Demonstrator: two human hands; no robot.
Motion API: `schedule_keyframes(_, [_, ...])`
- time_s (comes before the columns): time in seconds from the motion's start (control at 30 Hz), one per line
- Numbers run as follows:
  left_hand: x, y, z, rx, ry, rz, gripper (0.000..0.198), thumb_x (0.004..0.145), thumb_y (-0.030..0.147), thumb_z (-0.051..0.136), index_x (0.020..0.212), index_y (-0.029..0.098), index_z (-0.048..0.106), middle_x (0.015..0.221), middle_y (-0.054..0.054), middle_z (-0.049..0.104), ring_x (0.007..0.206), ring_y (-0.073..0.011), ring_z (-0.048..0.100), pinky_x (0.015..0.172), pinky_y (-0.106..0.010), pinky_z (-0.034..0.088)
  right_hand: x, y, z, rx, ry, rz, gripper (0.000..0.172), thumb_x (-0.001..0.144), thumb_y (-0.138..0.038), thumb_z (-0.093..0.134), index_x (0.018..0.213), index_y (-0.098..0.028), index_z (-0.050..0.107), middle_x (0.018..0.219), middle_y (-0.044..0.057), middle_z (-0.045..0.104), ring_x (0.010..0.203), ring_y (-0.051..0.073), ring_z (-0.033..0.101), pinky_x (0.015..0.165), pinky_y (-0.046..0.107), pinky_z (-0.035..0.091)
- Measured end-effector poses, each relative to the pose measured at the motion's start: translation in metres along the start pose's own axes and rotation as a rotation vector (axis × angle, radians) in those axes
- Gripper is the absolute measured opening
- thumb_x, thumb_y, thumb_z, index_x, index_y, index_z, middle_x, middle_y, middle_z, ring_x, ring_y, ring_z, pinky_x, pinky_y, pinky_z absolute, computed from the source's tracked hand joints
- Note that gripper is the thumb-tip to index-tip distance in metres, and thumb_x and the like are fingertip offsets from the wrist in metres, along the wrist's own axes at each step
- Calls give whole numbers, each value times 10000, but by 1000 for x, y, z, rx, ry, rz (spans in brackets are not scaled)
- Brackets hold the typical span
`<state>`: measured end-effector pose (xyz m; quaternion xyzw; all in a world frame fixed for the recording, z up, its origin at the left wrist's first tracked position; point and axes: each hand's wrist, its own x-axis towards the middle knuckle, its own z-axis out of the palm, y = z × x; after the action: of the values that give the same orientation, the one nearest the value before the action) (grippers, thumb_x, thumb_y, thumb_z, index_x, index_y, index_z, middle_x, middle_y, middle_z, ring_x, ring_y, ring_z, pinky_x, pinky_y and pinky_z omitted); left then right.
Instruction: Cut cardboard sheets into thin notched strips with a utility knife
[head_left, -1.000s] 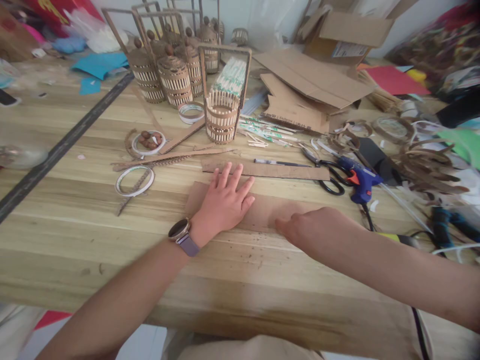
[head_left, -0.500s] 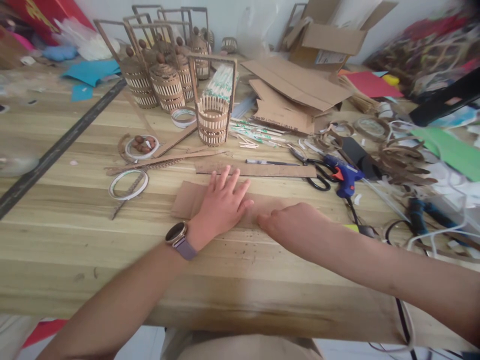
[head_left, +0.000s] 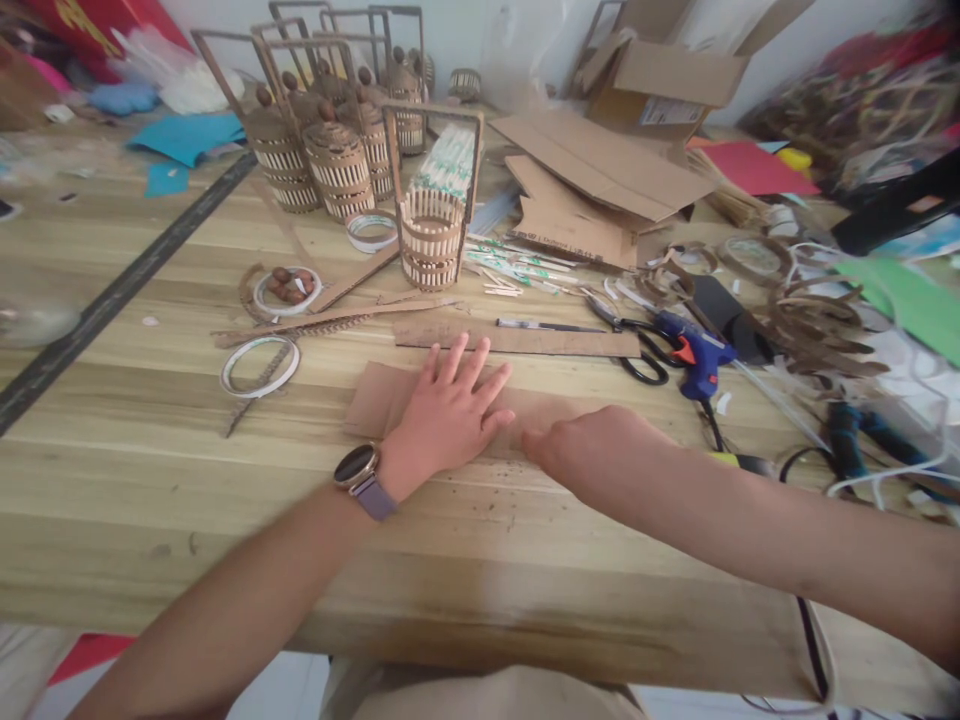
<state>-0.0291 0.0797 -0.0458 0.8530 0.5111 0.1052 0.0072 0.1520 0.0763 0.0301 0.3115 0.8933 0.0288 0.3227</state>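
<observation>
A long brown cardboard strip (head_left: 382, 398) lies flat on the wooden table (head_left: 187, 480). My left hand (head_left: 448, 410), a watch on its wrist, rests palm down on the strip with fingers spread. My right hand (head_left: 592, 445) sits on the strip just to the right, knuckles up, fingers curled under and pressed on its near edge. What those fingers hold, if anything, is hidden. A second narrower cardboard strip (head_left: 525, 340) lies just beyond, with a pen (head_left: 540, 326) on it.
Beyond the strips are black scissors (head_left: 641, 350), a blue glue gun (head_left: 694, 350), tape rings (head_left: 259, 365), small stick-and-cardboard baskets (head_left: 429, 238) and stacked cardboard sheets (head_left: 600, 160). Cables and cardboard curls crowd the right side.
My right hand slid leftward along the strip, closer to my left hand. My left hand stayed flat on the cardboard. The view shifted slightly.
</observation>
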Motion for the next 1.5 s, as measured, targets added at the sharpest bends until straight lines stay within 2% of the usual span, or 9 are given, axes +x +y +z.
schedule_keyframes(0.27, [0,0,-2,-35,-12,2,539,992,509,428,1457,243,487,1598,-162,295,1478,-422,197,1160,-639,192,-3,5,6,49,24,13,374,770,42,512,1002,-215,654,770,28,748,640,249,719,418,304,248])
schedule_keyframes(0.5, [0,-1,-2,-53,-12,10,505,994,496,435,1451,289,493,1601,-156,293,1473,-438,197,1147,-658,199,-10,8,16,2,140,6,383,712,66,530,950,-209,649,695,18,710,594,200,690,422,298,201])
schedule_keyframes(0.73, [0,-1,-1,-55,-9,5,494,999,495,421,1441,293,507,1593,-161,309,1473,-435,199,1149,-652,202,-19,13,22,15,120,57,366,698,53,559,953,-202,625,639,-1,672,583,188,694,418,283,125])
schedule_keyframes(0.97, [0,-1,-1,-61,3,5,482,994,489,441,1432,304,514,1598,-135,311,1478,-420,197,1155,-652,197,-23,17,24,13,86,36,424,677,70,534,991,-200,625,639,-3,676,564,192,688,405,285,123])
schedule_keyframes(1.17, [0,-1,-1,-52,-1,12,480,996,483,440,1428,293,523,1586,-161,324,1472,-440,198,1145,-654,217,-29,23,35,-13,158,41,426,678,98,523,971,-191,633,603,-5,665,529,186,672,415,281,109])
schedule_keyframes(1.27, [0,-2,-1,-51,5,15,473,999,479,435,1428,299,522,1587,-150,326,1473,-435,197,1145,-656,218,-34,26,40,-43,192,40,467,682,111,496,1021,-179,634,613,1,672,496,181,656,422,291,123])
schedule_keyframes(1.5, [-1,-1,-2,-64,2,15,462,999,468,443,1420,298,532,1588,-142,329,1475,-432,195,1141,-667,214,-39,28,41,-65,139,56,543,685,110,473,1123,-179,612,668,27,705,513,193,671,418,278,150])
